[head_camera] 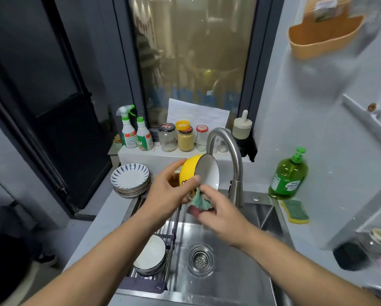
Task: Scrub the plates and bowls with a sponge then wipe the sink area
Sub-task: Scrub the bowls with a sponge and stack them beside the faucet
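Mid-frame, the left hand grips the tilted yellow bowl over the sink; the right hand pinches a green sponge at its rim. The stacked plates at left probably wait; wiping seems undone

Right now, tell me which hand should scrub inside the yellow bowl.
Right. The right hand holds the green sponge at the rim; the left hand grips the tilted yellow bowl.

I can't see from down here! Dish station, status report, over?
Left hand holds yellow bowl, tilted over sink. Right hand pinches green cloth at its lower rim. Faucet close beside bowl. Over.
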